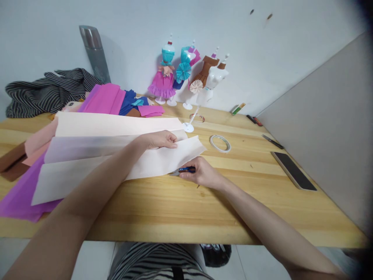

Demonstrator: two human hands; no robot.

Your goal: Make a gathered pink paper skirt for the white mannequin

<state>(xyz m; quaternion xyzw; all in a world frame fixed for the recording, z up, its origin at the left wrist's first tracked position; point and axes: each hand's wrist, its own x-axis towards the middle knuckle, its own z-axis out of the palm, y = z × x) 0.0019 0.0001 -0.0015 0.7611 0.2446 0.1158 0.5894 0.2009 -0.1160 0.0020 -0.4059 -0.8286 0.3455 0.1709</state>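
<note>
A long pale crepe paper sheet (154, 163) lies in folds across the table, its ragged right end slightly raised. My left hand (161, 140) is closed with its fingers pinching the sheet near that end. Blue-handled thread snips (188, 170) sit in the closed fingers of my right hand (205, 173). Their blades point left and touch or lie just under the sheet's near edge; I cannot tell which. Other sheets spread beneath and beside it: purple paper (21, 202), salmon paper (40, 138) and brown paper (13, 161).
Dressed mini mannequins (167, 77) line the wall, and a bare white mannequin (215, 79) leans nearer. A tape roll (220, 143), a craft knife (273, 142) and a phone (293, 171) lie right. Striped cloth (43, 93) and a bottle (94, 54) stand back left.
</note>
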